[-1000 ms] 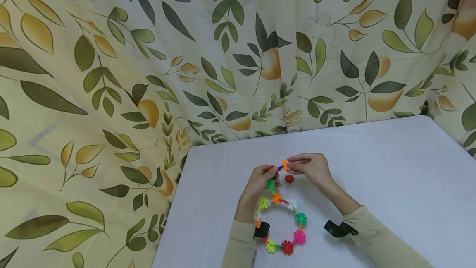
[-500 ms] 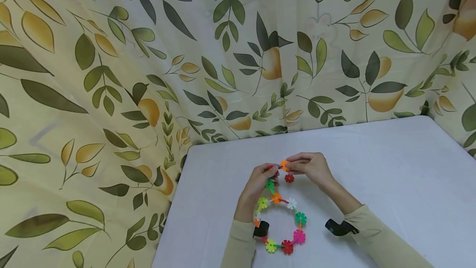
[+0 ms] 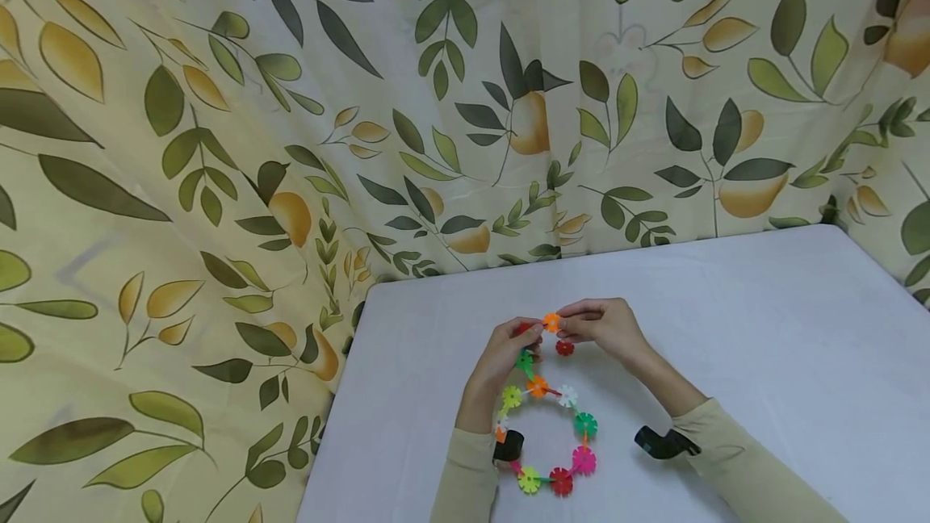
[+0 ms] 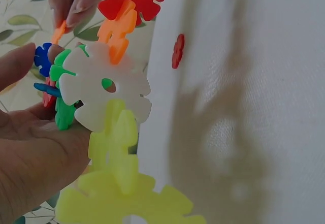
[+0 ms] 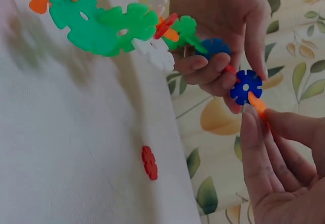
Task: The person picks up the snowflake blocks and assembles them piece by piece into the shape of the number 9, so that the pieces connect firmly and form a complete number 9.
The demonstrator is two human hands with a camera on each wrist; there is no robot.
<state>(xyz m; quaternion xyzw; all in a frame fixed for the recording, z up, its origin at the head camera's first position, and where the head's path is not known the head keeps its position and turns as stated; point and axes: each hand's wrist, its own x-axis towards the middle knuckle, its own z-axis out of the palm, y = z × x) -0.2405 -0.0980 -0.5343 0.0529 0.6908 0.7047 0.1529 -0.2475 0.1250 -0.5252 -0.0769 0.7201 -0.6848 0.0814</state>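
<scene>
My right hand [image 3: 613,331] pinches an orange flower-shaped notched disc [image 5: 258,107] between thumb and fingertips. In the right wrist view its edge meets a notch of a dark blue disc [image 5: 246,88]. That blue disc ends a chain of interlocked plastic discs [image 3: 584,460], held by my left hand [image 3: 504,352] with thumb and fingers near this end. The chain hangs from there in a loop. White [image 4: 94,84], green, orange, yellow and red discs show close up in the left wrist view. My left wrist hides part of the loop.
A loose red disc [image 5: 150,163] lies on the white table [image 3: 726,321], just below the right fingertips in the head view. A leaf-patterned curtain [image 3: 465,103] hangs behind the table. Black wrist straps [image 3: 663,444] sit at the cuffs.
The orange disc has shifted slightly left towards my left hand, and its flat face now turns more to the head camera. The hanging chain has swayed a little left.
</scene>
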